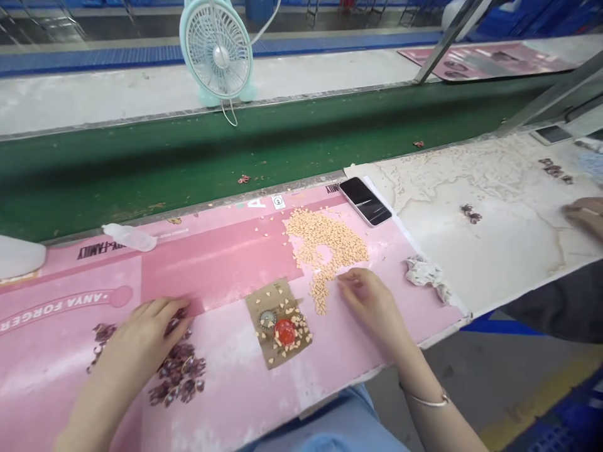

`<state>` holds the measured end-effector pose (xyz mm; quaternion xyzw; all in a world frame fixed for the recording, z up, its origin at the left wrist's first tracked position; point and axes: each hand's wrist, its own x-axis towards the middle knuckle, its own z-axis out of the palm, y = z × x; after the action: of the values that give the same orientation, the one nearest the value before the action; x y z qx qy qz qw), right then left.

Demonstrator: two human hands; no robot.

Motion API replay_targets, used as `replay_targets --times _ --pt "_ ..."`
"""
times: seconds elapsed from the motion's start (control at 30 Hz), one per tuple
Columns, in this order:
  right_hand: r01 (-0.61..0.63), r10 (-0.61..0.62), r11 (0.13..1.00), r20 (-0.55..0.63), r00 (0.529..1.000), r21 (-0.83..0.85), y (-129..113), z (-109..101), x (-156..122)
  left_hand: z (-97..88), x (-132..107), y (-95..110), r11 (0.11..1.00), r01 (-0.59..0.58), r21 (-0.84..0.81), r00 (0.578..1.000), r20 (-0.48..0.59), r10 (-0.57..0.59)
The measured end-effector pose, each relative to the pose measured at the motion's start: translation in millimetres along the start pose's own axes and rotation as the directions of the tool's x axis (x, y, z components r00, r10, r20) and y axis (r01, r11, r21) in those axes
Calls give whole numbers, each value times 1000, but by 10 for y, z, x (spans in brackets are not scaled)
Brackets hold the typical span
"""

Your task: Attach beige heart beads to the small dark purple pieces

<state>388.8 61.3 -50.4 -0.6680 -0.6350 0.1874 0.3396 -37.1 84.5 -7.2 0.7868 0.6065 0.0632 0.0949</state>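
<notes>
My left hand (146,336) reaches over a heap of shiny dark maroon pieces (181,367). Its fingers are bent and a little apart from the thumb, with maroon pieces showing in the gap. My right hand (370,301) is at the edge of a spread of small peach-coloured pieces (330,235), thumb and forefinger pinched together. Whatever they hold, if anything, is too small to make out. Between the hands lies a brown sheet (264,298) with a red round cap (284,332), a ridged metal cap (268,319) and scattered peach pieces on it.
A phone (365,201) lies behind my right hand, with crumpled white material (426,276) to its right. At the back left is a small plastic bottle (129,237). A green belt (292,144) and a fan (217,53) stand beyond. Another person's hand (586,216) is at right.
</notes>
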Motion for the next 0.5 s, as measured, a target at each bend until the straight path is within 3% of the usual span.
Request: replay_targets --times 0.1,0.23,0.4,0.5 --pt "38 -36 999 56 998 -33 -30 -20 81 -10 16 73 995 31 94 997 65 -38" --pt "93 -87 994 110 990 -49 -69 -18 149 -46 27 80 992 -52 117 994 98 41" --pt "150 -144 987 107 984 -49 -56 -12 209 -170 26 184 975 -217 47 970 -98 221" --pt "200 -199 980 80 977 0 -118 -72 192 -242 -35 446 974 -210 -81 961 -200 190"
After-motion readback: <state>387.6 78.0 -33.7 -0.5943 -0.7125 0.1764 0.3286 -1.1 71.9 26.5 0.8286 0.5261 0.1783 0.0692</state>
